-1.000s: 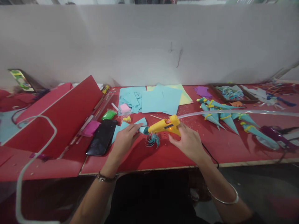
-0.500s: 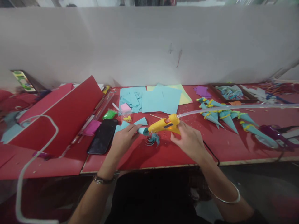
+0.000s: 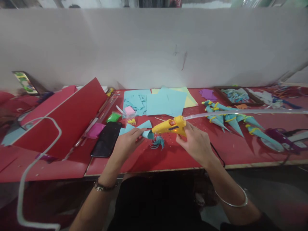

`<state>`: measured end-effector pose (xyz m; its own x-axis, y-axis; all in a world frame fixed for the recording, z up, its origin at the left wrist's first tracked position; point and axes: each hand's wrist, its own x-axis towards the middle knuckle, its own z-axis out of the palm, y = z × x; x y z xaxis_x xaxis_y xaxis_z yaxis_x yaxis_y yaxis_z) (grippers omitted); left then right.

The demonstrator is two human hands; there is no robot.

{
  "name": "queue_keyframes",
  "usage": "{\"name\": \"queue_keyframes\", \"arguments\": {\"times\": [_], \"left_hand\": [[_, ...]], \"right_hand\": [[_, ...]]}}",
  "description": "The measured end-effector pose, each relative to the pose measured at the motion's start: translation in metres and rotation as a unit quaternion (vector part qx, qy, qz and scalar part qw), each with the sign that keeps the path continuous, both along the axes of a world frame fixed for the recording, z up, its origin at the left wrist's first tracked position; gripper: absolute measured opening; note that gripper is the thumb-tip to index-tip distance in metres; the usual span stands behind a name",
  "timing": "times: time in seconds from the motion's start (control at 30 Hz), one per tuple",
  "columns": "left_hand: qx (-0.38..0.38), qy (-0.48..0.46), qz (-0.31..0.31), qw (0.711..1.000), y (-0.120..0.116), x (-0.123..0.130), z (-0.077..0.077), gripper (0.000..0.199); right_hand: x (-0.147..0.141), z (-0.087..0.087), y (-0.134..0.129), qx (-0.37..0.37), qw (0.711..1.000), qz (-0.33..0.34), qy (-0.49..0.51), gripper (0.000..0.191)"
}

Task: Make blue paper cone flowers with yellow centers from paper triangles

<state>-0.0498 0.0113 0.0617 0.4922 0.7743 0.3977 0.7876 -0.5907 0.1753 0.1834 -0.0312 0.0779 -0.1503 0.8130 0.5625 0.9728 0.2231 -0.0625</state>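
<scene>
My left hand (image 3: 128, 142) pinches a rolled piece of light blue paper (image 3: 147, 134), its open end facing right. The yellow glue gun (image 3: 169, 125) is in my right hand (image 3: 196, 141), its nozzle at the edge of that roll. From the gun's back a long clear glue stick (image 3: 240, 111) runs off to the right. Just below the nozzle, a small bundle of curled blue paper strips (image 3: 158, 142) lies on the red table (image 3: 144, 162).
A black phone (image 3: 106, 140), green packet (image 3: 114, 117) and pink packet (image 3: 95, 130) lie left. Blue sheets (image 3: 158, 104) are behind. Blue cones with yellow trim (image 3: 232, 123) and a tray (image 3: 256, 103) stand right. A red board (image 3: 69, 122) leans at left.
The glue gun's nozzle has moved slightly left and up against the roll's edge. Both hands keep their hold.
</scene>
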Motion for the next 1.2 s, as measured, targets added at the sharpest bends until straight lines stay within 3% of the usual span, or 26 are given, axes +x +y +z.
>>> {"name": "queue_keyframes", "arguments": {"times": [0.47, 0.67, 0.93, 1.2], "left_hand": [[-0.122, -0.091, -0.056, 0.987, -0.001, 0.004, 0.006, 0.019], [-0.135, -0.117, -0.072, 0.981, -0.003, 0.008, 0.014, 0.026], [-0.135, -0.112, -0.081, 0.981, -0.003, 0.007, 0.016, 0.018], [-0.086, -0.065, -0.060, 0.992, -0.003, 0.000, 0.011, 0.014]], "right_hand": [[0.000, 0.011, -0.001, 0.009, 0.999, 0.026, 0.019, 0.023], [0.000, 0.015, 0.000, 0.029, 0.998, 0.044, 0.028, 0.024], [0.002, 0.015, 0.003, 0.045, 0.998, 0.050, 0.018, 0.027], [0.003, 0.014, 0.003, 0.026, 0.998, 0.052, 0.009, 0.028]]}}
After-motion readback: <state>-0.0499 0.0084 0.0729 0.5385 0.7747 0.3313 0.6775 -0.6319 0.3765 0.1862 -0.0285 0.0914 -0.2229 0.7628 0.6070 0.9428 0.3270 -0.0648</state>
